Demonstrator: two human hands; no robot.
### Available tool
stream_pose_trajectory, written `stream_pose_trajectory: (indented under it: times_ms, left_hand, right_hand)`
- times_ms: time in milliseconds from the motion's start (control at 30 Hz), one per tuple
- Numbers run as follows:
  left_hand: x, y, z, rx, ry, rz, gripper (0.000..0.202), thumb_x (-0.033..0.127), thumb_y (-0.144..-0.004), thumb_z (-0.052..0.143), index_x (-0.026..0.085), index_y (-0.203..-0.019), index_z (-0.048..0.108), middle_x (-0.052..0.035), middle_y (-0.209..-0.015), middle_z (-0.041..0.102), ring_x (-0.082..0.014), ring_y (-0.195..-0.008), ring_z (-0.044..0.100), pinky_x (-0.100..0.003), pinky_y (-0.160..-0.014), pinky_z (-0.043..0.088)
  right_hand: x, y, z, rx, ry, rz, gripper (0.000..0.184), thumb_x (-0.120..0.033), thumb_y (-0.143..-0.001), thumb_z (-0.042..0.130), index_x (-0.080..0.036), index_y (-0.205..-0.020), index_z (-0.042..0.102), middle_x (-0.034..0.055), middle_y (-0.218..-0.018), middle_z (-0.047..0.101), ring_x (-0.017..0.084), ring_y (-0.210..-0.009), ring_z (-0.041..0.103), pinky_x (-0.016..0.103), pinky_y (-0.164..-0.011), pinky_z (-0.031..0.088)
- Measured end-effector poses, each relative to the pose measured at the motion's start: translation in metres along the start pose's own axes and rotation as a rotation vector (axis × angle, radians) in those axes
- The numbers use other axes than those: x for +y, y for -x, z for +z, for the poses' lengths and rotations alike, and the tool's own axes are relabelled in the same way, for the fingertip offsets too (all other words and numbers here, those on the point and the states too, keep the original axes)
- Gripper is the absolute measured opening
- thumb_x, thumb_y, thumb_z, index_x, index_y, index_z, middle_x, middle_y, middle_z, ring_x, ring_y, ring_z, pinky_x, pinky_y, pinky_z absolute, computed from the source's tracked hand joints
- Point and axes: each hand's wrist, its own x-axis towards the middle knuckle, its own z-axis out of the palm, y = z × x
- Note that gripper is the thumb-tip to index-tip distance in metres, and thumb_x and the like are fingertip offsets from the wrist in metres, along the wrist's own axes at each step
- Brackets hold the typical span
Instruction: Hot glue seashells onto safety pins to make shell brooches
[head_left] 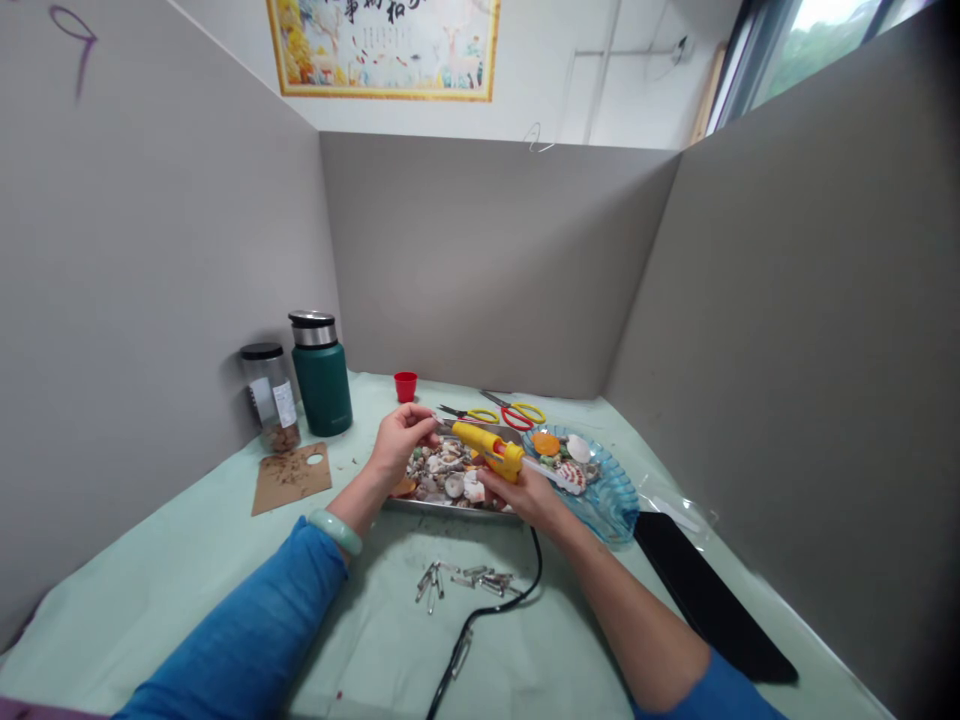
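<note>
My right hand [525, 493] is wrapped round the handle of a yellow hot glue gun [487, 445], whose nozzle points left. A translucent glue stick [550, 474] juts from its back end. At the nozzle tip, my left hand [401, 440] is closed in a pinch; whatever tiny thing it holds is too small to name. Both hands are above a metal tray [450, 511] filled with seashells [442, 470]. The gun partly covers the tray. Below the tray lie several small metal clips or pins [484, 578], beside a black cord [491, 608].
A blue glass plate [619, 500] with shells stands right of the tray, near a black flat object [712, 600]. Two pairs of scissors [517, 412] and a red cup [406, 386] lie behind. Leftward are a green bottle [322, 385], a jar [268, 395] and cardboard [292, 478]. Grey partitions enclose the table.
</note>
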Motion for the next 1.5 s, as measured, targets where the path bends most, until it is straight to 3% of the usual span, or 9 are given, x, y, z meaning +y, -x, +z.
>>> stream_pose_trajectory:
  times_ms: [733, 1067, 1500]
  left_hand:
    - [0.0025, 0.0046, 0.0051, -0.046, -0.051, -0.004, 0.025, 0.027, -0.061, 0.075, 0.013, -0.074, 0.059, 0.0019, -0.05, 0.06, -0.0113, -0.046, 0.058, -0.022, -0.049, 0.047]
    - [0.002, 0.0007, 0.0005, -0.004, -0.017, 0.007, 0.025, 0.027, -0.062, 0.074, 0.014, -0.075, 0.058, 0.0022, -0.06, 0.062, -0.0091, -0.046, 0.057, -0.022, -0.05, 0.048]
    - [0.0054, 0.004, 0.0046, -0.021, -0.042, -0.005, 0.024, 0.026, -0.06, 0.075, 0.014, -0.073, 0.059, 0.0025, -0.05, 0.059, -0.0108, -0.046, 0.057, -0.022, -0.049, 0.047]
  right_hand:
    - [-0.0037, 0.0001, 0.0001, -0.008, 0.009, 0.016, 0.035, -0.044, -0.08, 0.059, -0.015, -0.099, 0.064, -0.0016, -0.056, 0.058, 0.008, -0.043, 0.047, 0.02, -0.044, 0.041]
    - [-0.0031, 0.0004, 0.0001, -0.003, 0.016, -0.004, 0.035, -0.045, -0.08, 0.059, -0.015, -0.098, 0.064, -0.0015, -0.055, 0.057, 0.009, -0.043, 0.046, 0.02, -0.042, 0.04]
    - [-0.0043, 0.0002, 0.0003, 0.004, 0.05, -0.018, 0.034, -0.045, -0.081, 0.057, -0.015, -0.096, 0.065, -0.0012, -0.054, 0.057, 0.009, -0.043, 0.046, 0.021, -0.043, 0.04]
